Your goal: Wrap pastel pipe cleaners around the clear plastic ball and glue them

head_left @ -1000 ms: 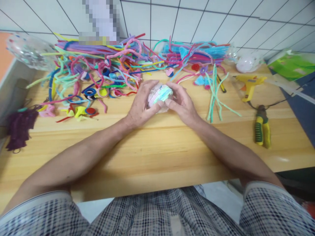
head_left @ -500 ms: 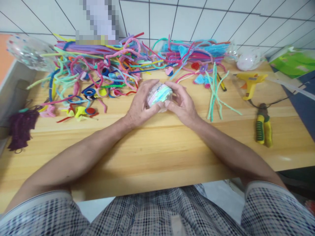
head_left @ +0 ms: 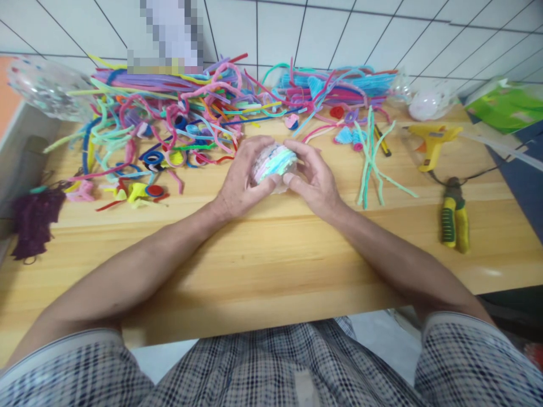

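Observation:
Between my two hands is a clear ball (head_left: 278, 161) with pastel strips in pink, blue and green across it, which look like pipe cleaners. My left hand (head_left: 246, 178) curves round its left side, thumb along the lower front. Around the right side curls my right hand (head_left: 316, 178), its thumb close to the left thumb and its fingers on the upper edge. The fingers partly hide the ball. Right of my right hand lie loose green pipe cleaners (head_left: 370, 164), crossed over each other.
Heaped pipe cleaners (head_left: 148, 113) and small coloured pieces spread along the back left. At the right are a yellow glue gun (head_left: 431, 144), yellow-green pliers (head_left: 455, 220) and a cutter knife (head_left: 382, 141). Confetti balloons (head_left: 46, 87) sit at the left; purple fringe (head_left: 37, 220) lies below them.
Both hands stay round the ball in nearly the same place. The view has shifted very slightly; nothing else has visibly moved.

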`<state>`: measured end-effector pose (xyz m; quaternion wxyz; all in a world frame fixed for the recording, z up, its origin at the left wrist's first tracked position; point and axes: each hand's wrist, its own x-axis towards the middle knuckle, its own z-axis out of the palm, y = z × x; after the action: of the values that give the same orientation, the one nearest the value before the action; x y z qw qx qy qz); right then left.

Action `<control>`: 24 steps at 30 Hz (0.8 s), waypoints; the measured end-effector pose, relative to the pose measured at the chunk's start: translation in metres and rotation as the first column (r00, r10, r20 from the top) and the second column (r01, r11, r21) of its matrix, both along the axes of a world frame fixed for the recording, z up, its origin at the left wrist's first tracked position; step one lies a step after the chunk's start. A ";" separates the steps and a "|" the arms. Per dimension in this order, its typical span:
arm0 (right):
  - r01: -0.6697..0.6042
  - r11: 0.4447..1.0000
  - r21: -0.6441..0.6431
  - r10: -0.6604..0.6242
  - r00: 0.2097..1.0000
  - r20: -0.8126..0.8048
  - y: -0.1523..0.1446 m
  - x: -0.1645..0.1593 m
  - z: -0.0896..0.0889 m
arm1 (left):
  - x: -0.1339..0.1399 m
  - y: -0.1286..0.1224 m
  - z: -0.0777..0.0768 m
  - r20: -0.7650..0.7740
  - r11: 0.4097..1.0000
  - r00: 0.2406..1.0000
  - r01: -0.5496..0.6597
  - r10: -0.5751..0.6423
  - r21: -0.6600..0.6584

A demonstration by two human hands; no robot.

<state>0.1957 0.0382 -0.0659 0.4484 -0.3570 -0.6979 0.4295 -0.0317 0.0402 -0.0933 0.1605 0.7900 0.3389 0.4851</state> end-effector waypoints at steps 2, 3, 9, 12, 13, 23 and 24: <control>0.010 1.000 -0.009 -0.010 1.000 0.017 0.001 0.000 0.000 | 0.000 0.000 0.000 -0.016 1.000 1.000 -0.016 0.016 -0.006; 0.015 1.000 -0.010 -0.015 1.000 0.023 0.001 0.001 -0.001 | 0.000 0.000 0.000 -0.020 1.000 1.000 -0.022 0.022 -0.004; 0.017 0.999 0.040 -0.018 1.000 0.021 0.000 0.001 -0.001 | 0.001 0.000 -0.001 -0.008 1.000 1.000 -0.025 0.025 -0.011; 0.017 0.999 0.050 -0.019 0.999 0.035 -0.001 0.001 -0.001 | 0.000 0.000 -0.001 0.002 1.000 1.000 -0.014 0.014 -0.023; 0.019 0.999 0.051 -0.020 0.999 0.035 -0.001 0.001 -0.001 | 0.000 0.001 0.000 0.001 1.000 1.000 -0.013 0.013 -0.024; 0.016 0.997 0.080 -0.019 0.999 0.034 0.000 0.002 -0.003 | -0.002 0.002 -0.002 0.000 0.999 1.000 0.014 -0.014 -0.042; 0.017 0.997 0.081 -0.019 0.999 0.034 0.001 0.002 -0.003 | -0.002 0.002 -0.002 0.002 0.999 1.000 0.010 -0.010 -0.046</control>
<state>0.1976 0.0388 -0.0689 0.4540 -0.3524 -0.7191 0.3907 -0.0333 0.0421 -0.0950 0.1814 0.7875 0.3459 0.4768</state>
